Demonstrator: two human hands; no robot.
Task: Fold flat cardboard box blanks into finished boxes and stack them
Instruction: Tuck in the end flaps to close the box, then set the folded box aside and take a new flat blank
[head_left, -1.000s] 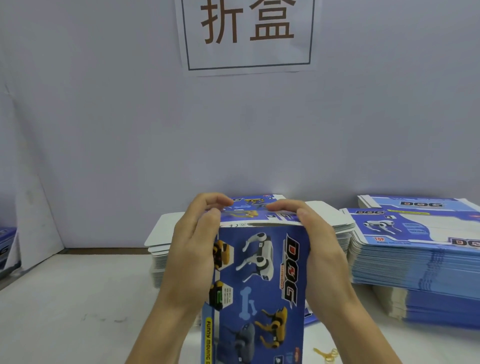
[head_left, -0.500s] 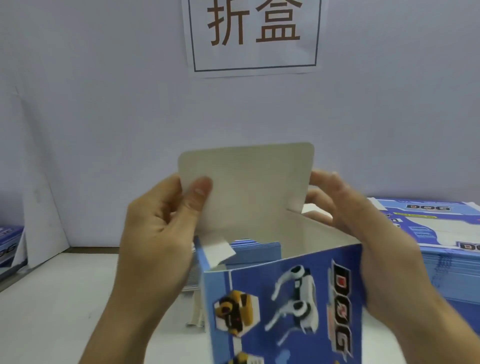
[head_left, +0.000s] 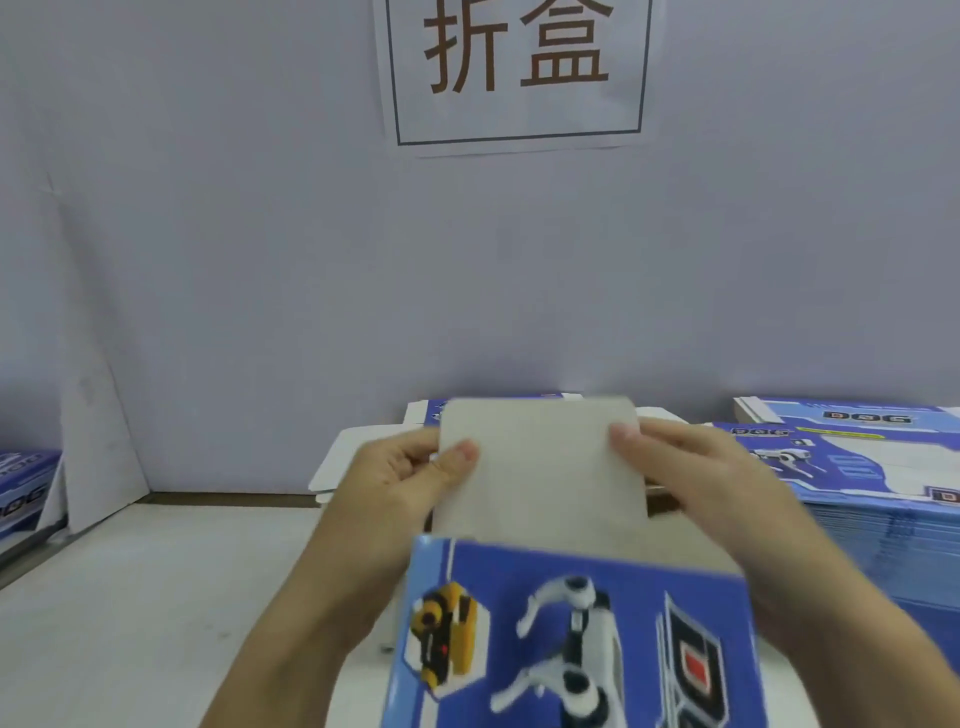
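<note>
I hold a blue cardboard box printed with robot dogs upright in front of me, low in the middle of the view. Its plain grey top flap stands up above the blue front panel. My left hand pinches the flap's left edge, thumb on the near face. My right hand pinches the flap's right edge the same way. Behind the box, partly hidden, lies a stack of flat blanks with white flaps showing.
A tall stack of flat blue blanks sits on the white table at the right. More blue printed card lies at the far left edge. A white wall with a paper sign stands close behind.
The box went from flat to opened up. Its top flap was raised high, and now it sits lower. Both hands have moved from the box's sides to the flap's edges.
</note>
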